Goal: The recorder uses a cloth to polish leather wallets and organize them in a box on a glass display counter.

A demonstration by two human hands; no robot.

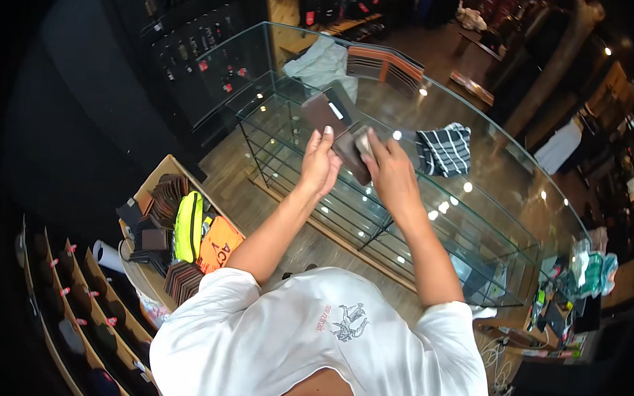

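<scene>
My left hand (319, 163) grips a dark brown wallet (352, 157), thumb on top, above the glass counter. My right hand (391, 169) is closed at the wallet's right side, its fingers pressing a small pale grey thing (363, 142) against it; that thing is mostly covered, so its kind does not show. Just beyond my left hand is another brown, wallet-like panel (322, 116) with a white label; I cannot tell whether it joins the held wallet. A folded black cloth with white stripes (444, 150) lies on the glass to the right of my right hand.
On the glass counter (494, 211) a row of dark and orange wallets (384, 64) stands beside a crumpled pale cloth (325, 61). A box (150, 175) at left holds several wallets, a neon yellow pouch (188, 225) and an orange bag (219, 243). Cap shelves (83, 308) stand lower left.
</scene>
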